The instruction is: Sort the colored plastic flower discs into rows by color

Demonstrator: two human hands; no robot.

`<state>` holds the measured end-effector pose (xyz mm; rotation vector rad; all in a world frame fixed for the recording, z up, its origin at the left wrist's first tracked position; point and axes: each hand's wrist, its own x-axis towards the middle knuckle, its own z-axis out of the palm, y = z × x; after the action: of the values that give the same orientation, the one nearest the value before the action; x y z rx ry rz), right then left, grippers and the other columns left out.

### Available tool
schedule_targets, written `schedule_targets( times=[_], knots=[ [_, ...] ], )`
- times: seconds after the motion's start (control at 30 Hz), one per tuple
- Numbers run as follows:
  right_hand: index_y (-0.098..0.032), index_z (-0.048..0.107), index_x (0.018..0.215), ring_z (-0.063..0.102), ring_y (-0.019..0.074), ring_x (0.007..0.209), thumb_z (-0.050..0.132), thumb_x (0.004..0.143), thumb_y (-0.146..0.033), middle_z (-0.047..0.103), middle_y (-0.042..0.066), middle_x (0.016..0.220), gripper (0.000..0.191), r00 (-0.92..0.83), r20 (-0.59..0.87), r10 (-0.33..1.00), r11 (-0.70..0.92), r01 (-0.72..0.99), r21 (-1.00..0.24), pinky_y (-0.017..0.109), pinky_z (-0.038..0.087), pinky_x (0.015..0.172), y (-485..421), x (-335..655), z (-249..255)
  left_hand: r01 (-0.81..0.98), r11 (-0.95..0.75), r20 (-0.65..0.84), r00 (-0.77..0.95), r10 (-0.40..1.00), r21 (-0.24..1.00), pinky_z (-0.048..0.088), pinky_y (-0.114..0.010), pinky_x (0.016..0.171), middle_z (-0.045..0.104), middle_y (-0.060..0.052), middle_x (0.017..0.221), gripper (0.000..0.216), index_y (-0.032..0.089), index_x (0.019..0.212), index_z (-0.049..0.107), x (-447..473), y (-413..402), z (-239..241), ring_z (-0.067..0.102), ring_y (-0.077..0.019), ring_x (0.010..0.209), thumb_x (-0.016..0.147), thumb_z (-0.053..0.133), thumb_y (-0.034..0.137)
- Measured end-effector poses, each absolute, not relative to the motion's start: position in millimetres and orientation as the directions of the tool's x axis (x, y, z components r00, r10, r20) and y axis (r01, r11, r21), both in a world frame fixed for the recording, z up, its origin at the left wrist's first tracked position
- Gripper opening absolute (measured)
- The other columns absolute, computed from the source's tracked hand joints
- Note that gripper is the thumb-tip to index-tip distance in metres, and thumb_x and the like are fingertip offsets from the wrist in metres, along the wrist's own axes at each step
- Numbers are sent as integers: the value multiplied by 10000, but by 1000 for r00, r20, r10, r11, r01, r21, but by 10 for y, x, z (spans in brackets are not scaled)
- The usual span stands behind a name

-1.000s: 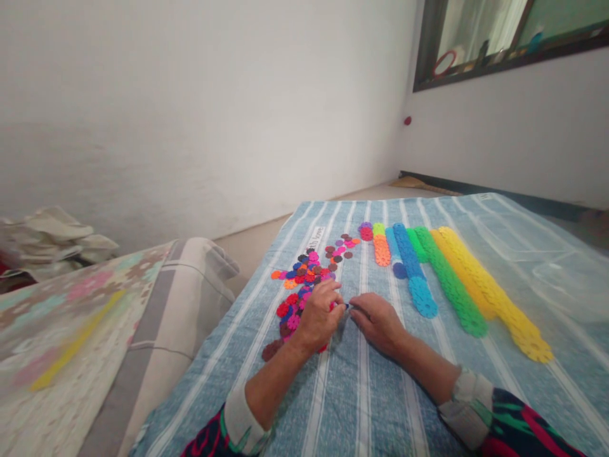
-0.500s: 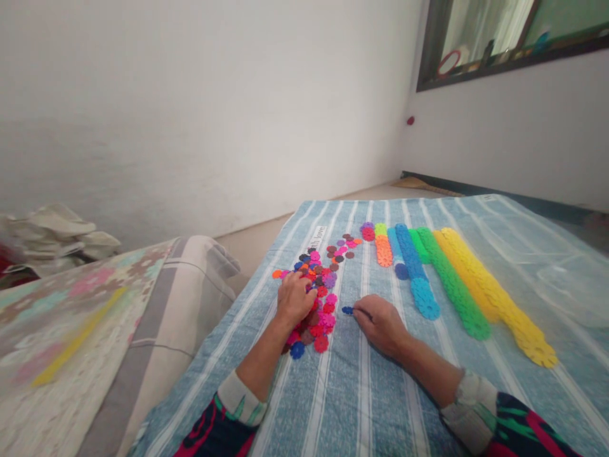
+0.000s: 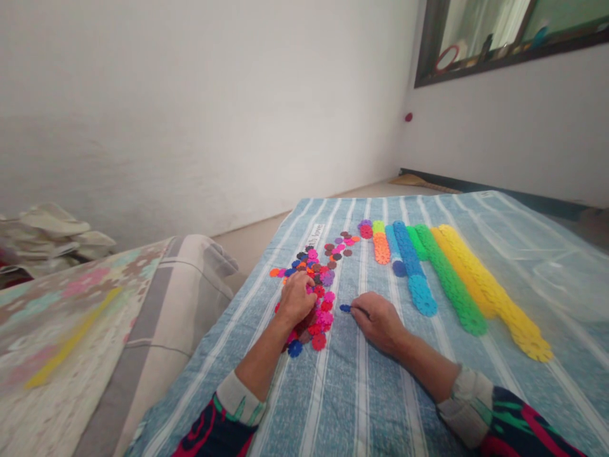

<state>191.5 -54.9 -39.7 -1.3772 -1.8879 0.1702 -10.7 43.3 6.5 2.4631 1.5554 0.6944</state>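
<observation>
Striped blue towel was spread flat. Sorted colour rows were laid out, yellow longest; mixed disc pile was left unsorted. Left hand was curled over the pile, grip unclear. Blue disc was pinched at right hand fingertips.
</observation>
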Motion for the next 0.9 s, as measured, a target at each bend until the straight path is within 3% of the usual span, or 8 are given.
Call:
schedule_targets(
  times=[0.13,0.3,0.9],
  knots=[
    [-208,643,786,596,184,765,528,883,-196,661,42,775,151,-112,506,855,407,751,-521,283,421,719,-551,1920,-388,755,-470,339,340,877,457,488,-350,846,667,-22,813,159,216,643,546,-109,422,68,628,-225,903,557,542,83],
    [-204,649,788,595,184,766,540,879,-191,661,41,773,143,-119,503,856,407,755,-514,285,417,720,-552,1922,-385,729,-430,280,328,902,533,484,-340,845,679,-16,786,123,215,612,536,-133,423,92,644,-220,886,590,562,97],
    [-206,649,787,588,186,767,534,892,-204,658,41,775,156,-133,504,853,416,757,-504,289,414,719,-547,1931,-405,712,-363,268,248,931,601,477,-331,861,726,-40,839,151,196,534,557,-116,395,97,668,-211,898,671,620,199]
  ],
)
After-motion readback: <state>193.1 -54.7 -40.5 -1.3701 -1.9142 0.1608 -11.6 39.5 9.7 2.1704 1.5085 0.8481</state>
